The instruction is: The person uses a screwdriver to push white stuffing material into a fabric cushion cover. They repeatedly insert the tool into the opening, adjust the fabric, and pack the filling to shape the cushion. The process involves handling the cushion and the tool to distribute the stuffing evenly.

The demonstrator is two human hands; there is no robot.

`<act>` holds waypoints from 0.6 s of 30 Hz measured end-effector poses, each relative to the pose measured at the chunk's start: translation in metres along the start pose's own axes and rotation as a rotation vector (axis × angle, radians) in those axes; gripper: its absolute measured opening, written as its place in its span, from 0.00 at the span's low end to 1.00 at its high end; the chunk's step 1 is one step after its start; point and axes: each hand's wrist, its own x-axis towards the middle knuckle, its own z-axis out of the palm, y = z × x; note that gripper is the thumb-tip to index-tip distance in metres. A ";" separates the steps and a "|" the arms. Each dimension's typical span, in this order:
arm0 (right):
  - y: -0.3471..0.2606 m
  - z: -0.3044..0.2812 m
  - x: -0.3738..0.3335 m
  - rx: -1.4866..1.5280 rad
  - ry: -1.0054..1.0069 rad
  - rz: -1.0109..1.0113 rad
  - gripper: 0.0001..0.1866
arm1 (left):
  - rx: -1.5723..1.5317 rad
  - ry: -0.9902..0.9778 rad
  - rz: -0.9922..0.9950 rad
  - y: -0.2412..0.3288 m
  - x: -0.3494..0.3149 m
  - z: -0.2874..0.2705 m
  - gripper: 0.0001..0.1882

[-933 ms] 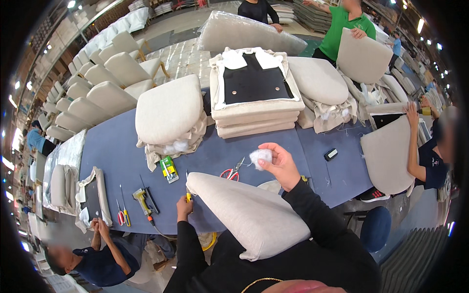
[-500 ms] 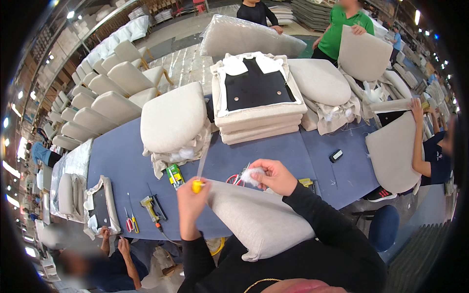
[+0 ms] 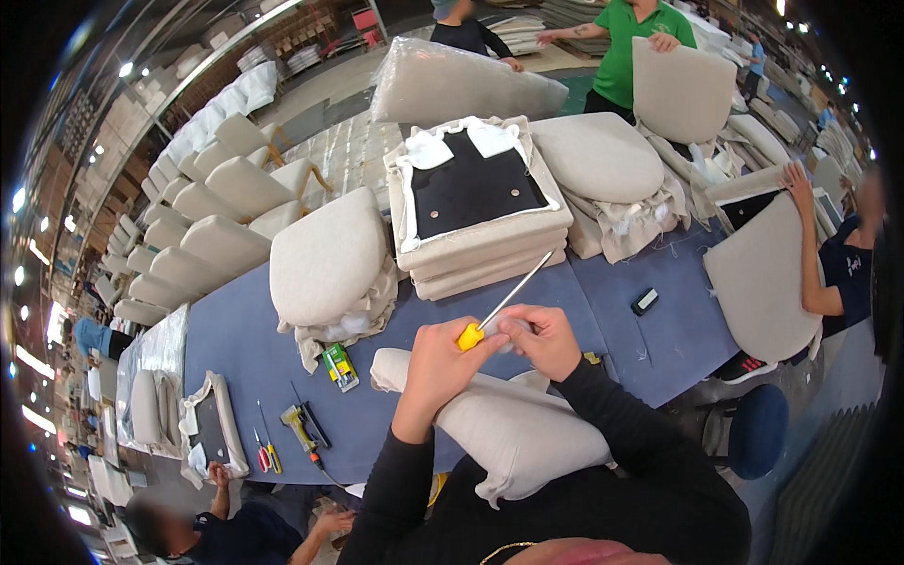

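My left hand (image 3: 438, 363) is closed round the yellow handle of a screwdriver (image 3: 513, 294), its long metal shaft pointing up and away to the right. Right beside it, my right hand (image 3: 548, 344) pinches a tuft of white stuffing (image 3: 497, 328), partly hidden by fingers, against the screwdriver near its handle. Below both hands a beige fabric-covered cushion (image 3: 527, 428) leans between my body and the table edge. My left wrist and forearm cross in front of its left part.
On the blue-covered table (image 3: 443, 330) are a stack of beige seats (image 3: 480, 268), a rounded padded backrest (image 3: 325, 250), a green-yellow pack (image 3: 340, 368), a staple gun (image 3: 303, 428), scissors (image 3: 262, 454) and a small black box (image 3: 645, 301). Co-workers stand at left, right and far side.
My hands have come together over the cushion. The screwdriver has swung from the left towards the right, and the stuffing now meets it. The view has shifted slightly.
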 end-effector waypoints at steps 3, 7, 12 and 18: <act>0.002 -0.008 0.005 0.039 0.041 -0.013 0.15 | -0.057 -0.015 0.040 0.005 0.011 0.006 0.17; 0.016 -0.016 0.009 0.065 0.059 -0.015 0.14 | -0.019 0.010 0.240 -0.002 0.017 0.006 0.17; 0.009 -0.009 0.012 0.319 0.134 0.133 0.10 | -0.065 0.027 0.241 -0.008 0.019 0.006 0.17; 0.041 -0.079 0.028 0.732 0.600 0.060 0.14 | -0.438 0.041 0.074 -0.034 -0.005 0.000 0.15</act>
